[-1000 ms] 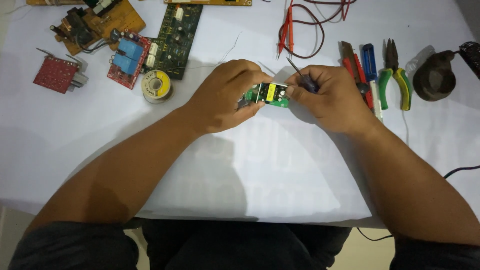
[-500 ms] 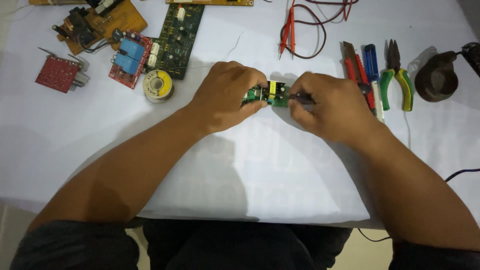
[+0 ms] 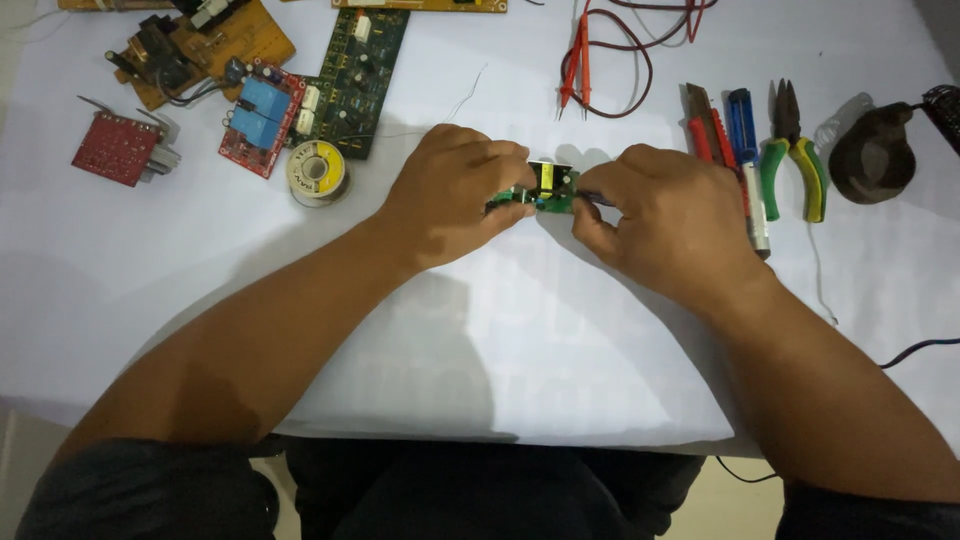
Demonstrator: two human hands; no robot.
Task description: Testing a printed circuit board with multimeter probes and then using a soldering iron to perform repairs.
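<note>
The small green circuit board (image 3: 545, 190) sits at the centre of the white table (image 3: 500, 330), slightly toward twelve o'clock, pinched between both hands; a yellow-taped component stands on its upper face. The left hand (image 3: 450, 195) closes on the board's nine o'clock end, thumb and fingers together on it; the right hand (image 3: 665, 225) closes on the three o'clock end, and a thin dark tool or lead seems to lie under its fingertips, though what it is cannot be told.

Handling, as a judgement: the board looks light and stiff, with fragile solder joints and upright parts on it; it is best held by its bare edges, not by the yellow component or the underside pins; a twist between the two hands could strain it.

Surroundings: a solder spool (image 3: 318, 172) at ten o'clock of the left hand; a red relay board (image 3: 262, 120) and a dark green board (image 3: 362, 80) beyond it; a small red board (image 3: 118, 150) and an orange board (image 3: 200, 45) farther toward ten; red test leads (image 3: 600, 60) at twelve; a utility knife (image 3: 705, 125), a blue-capped tool (image 3: 745, 140) and green-handled pliers (image 3: 795, 150) at two o'clock of the right hand.

Against the earlier frames: the hands have drawn closer together over the board; the right hand has turned so that the thin tool, plainly seen a second ago, is now mostly covered; the board itself has hardly shifted.
</note>
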